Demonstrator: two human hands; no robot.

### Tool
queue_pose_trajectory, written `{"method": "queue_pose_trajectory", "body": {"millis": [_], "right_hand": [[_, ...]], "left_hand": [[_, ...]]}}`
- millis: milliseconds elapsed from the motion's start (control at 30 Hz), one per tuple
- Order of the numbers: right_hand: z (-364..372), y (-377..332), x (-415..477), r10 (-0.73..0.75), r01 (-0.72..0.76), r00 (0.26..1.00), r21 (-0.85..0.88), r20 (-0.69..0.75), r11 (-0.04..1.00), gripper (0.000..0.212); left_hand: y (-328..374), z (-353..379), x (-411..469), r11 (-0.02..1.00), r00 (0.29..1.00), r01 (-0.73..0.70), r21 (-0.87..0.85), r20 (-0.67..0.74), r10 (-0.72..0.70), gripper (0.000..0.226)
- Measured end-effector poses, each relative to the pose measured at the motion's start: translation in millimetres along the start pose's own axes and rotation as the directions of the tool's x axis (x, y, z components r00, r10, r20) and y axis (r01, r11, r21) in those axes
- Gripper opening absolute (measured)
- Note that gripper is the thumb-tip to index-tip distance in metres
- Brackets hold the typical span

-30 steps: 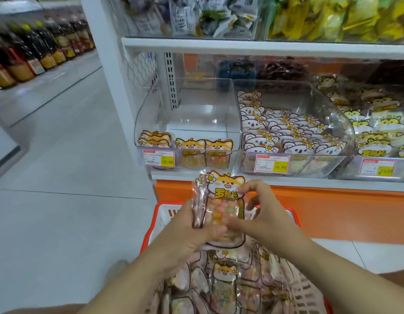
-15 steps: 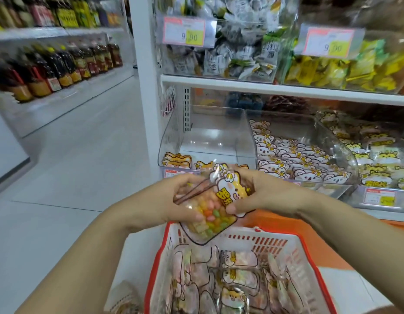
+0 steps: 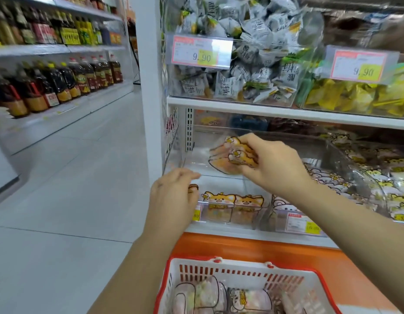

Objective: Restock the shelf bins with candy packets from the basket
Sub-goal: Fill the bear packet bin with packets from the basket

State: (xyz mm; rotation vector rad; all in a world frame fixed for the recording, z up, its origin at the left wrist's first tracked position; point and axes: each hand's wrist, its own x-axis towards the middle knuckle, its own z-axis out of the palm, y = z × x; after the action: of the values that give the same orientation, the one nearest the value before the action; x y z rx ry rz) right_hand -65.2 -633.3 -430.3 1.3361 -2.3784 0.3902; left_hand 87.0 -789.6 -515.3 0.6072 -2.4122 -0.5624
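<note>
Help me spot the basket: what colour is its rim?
Red rim on the basket, white slotted walls; head view shows it best.

Shop aisle, as I see it through the head camera: price tags [image 3: 202, 52] on clear shelf bins [image 3: 174, 87] of wrapped sweets [image 3: 248, 53], bottles [image 3: 60, 82] shelved opposite, tiled floor [image 3: 72, 211], red basket [image 3: 242, 265].

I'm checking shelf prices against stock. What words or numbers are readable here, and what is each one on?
"9.90": left price tag, on the bin of grey packets.
"9.90": right price tag, on the bin of yellow packets.
"80": end of the lower left tag, rest hidden.
Lower right tag and print on the candy packets: too blurred to read.
</note>
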Motion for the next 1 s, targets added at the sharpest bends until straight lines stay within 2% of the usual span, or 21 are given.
{"method": "queue_pose_trajectory", "body": {"millis": [67,167,267,367,500,567,700,867,1000], "right_hand": [[16.9,5.7,15.8,0.004,0.003,0.989,-0.051,0.150,0.999,0.045],[42.5,7.7,33.6,-0.028,0.043,0.934,-0.036,0.357,0.998,0.035],[61.1,6.9,44.7,-0.059,0.072,0.875,-0.010,0.481,0.997,0.030],[71.2,5.3,53.6,-0.093,0.092,0.848,0.028,0.521,0.995,0.039],[83.6,3.2,61.0,-0.097,0.042,0.874,0.125,0.476,0.991,0.029],[90.9,0.7,60.7,-0.083,-0.003,0.868,0.173,0.490,0.985,0.031],[101.7,-5.0,55.3,-0.091,0.008,0.855,0.164,0.510,0.986,0.038],[94.0,-3.0,59.6,-0.149,0.100,0.762,0.113,0.630,0.989,0.041],[85.4,6.6,58.5,-0.177,0.161,0.733,0.085,0.656,0.983,0.045]], "left_hand": [[-1.1,10.2,-1.3,0.994,0.999,-0.049,0.100,0.019,0.047,0.032],[1.7,19.0,-2.6,0.979,0.996,-0.093,0.183,0.024,0.090,0.031],[5.5,26.7,-2.1,0.966,0.991,-0.131,0.223,0.005,0.133,0.030],[5.4,31.7,-0.1,0.966,0.990,-0.128,0.224,-0.033,0.139,0.032],[2.0,34.7,0.5,0.967,0.989,-0.124,0.224,-0.048,0.138,0.037],[0.5,35.7,0.7,0.965,0.989,-0.123,0.233,-0.048,0.138,0.036],[-3.2,38.2,1.2,0.962,0.987,-0.122,0.246,-0.070,0.143,0.036],[-9.2,40.2,1.3,0.960,0.984,-0.112,0.255,-0.105,0.143,0.035],[-11.5,39.0,0.3,0.962,0.988,-0.100,0.255,-0.088,0.126,0.029]]}}
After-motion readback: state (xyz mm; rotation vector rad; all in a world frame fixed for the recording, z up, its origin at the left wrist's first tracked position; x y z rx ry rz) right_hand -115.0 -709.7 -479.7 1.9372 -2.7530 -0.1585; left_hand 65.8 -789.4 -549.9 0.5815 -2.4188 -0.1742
